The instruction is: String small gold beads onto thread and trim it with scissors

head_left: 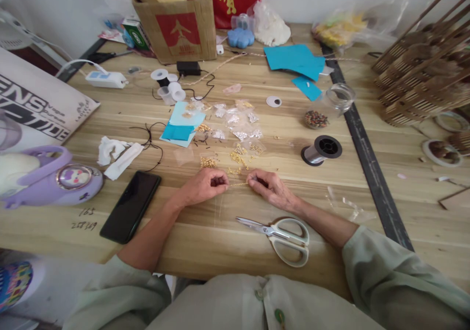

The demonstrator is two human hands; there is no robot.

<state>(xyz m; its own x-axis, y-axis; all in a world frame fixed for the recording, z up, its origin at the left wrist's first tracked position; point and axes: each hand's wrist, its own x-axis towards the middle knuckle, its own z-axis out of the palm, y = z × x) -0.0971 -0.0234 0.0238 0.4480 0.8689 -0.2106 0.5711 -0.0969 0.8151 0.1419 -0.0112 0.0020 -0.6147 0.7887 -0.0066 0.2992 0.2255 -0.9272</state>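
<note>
Between my two hands a thin gold beaded strand (239, 184) is stretched level, just above the wooden table. My left hand (206, 187) pinches its left end, thumb against fingers. The other end is pinched in my right hand (270, 188). Fine clear thread (217, 211) trails below my left fingers. Right beyond the hands lie small heaps of gold beads (208, 162) and loose gold pieces (239, 159). Small clear bags of silver beads (235, 119) are farther back. White-handled scissors (281, 236) rest near my right forearm, their blades pointing left.
A black phone (130, 206) and a lilac bottle (55, 178) are at left. To the right stand a wire spool (321, 150) and a tipped jar of dark beads (316, 119). A cardboard box (176, 31) and blue sheets (293, 61) are at the back.
</note>
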